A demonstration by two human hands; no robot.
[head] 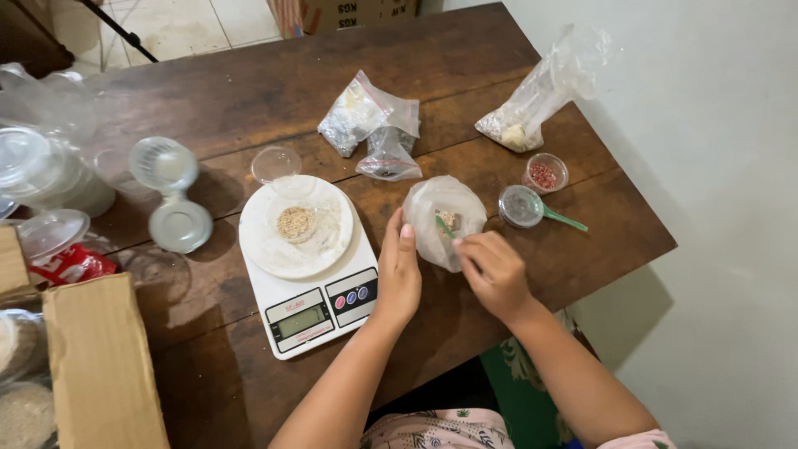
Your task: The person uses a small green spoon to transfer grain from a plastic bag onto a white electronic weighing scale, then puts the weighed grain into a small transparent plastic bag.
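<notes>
While the left hand (399, 270) steadies the side of an open plastic bag (445, 218) on the counter (532, 266), fingers flat, the right hand (495, 270) pinches a green spoon (444, 226) dipped into it — likely for scooping. Just left sits a white scale (312, 283) bearing a cup of grain (296, 223). Beyond — a lid (521, 206), a cup of red bits (544, 174), more bags (374, 125).

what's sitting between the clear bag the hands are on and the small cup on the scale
Nothing visible: the left hand alone borders the clear bag, and bare scale plate leads to the small cup.
</notes>
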